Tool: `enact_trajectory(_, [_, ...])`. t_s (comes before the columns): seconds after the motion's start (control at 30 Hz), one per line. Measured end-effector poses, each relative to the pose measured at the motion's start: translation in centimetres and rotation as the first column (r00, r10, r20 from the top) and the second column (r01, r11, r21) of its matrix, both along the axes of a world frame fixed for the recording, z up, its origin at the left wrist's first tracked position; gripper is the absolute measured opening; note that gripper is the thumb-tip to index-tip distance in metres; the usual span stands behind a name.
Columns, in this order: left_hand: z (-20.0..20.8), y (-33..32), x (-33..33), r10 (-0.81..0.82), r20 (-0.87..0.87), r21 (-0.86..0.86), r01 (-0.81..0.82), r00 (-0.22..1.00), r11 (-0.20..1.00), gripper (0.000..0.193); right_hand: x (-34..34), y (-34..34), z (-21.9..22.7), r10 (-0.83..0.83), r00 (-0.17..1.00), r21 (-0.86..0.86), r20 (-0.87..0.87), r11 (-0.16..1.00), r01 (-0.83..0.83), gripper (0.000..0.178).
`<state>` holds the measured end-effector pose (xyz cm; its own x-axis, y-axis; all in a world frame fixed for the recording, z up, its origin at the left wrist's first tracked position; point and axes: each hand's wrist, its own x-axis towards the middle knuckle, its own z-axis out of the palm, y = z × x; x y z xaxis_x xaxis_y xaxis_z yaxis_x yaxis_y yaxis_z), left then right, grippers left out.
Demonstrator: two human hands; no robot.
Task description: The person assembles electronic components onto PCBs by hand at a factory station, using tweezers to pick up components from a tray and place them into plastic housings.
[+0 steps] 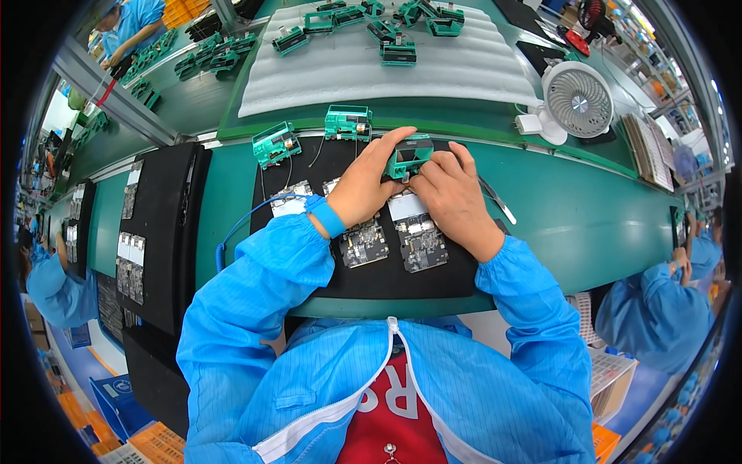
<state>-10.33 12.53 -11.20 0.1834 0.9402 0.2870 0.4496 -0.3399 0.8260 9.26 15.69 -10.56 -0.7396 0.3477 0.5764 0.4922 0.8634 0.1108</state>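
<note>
My left hand (362,184) grips a green plastic housing (410,155) with a dark inside, held above the black mat (348,282). My right hand (454,197) is closed against the housing's right side and lower edge, fingers curled; the fingertips of both hands are partly hidden. A pair of tweezers (500,204) sticks out beside my right hand; whether it is held there I cannot tell. Below my hands lie circuit boards, one (422,241) under my right hand and another (363,244) to its left. A blue wrist strap (328,217) with a coiled cord circles my left wrist.
Two more green housings (276,145) with wires stand at the mat's far edge. Several others lie on white foam (471,73) beyond. A white fan (578,103) stands far right. Black boards (158,286) bearing circuit boards are at left. Other people in blue work nearby.
</note>
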Motion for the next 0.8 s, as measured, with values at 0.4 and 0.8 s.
enact_trajectory(0.4, [-0.48,0.19,0.06,0.019,-0.015,-0.001,-0.019,1.000,1.000,0.084,-0.12,0.06,0.39,0.019,0.999,-0.021,0.028,1.000,-0.018,0.003])
enact_trajectory(0.8, [-0.34,0.25,0.38,0.009,-0.057,-0.032,-0.011,0.998,0.999,0.088,-0.25,0.16,0.42,-0.007,1.000,-0.084,-0.008,0.996,0.007,0.008])
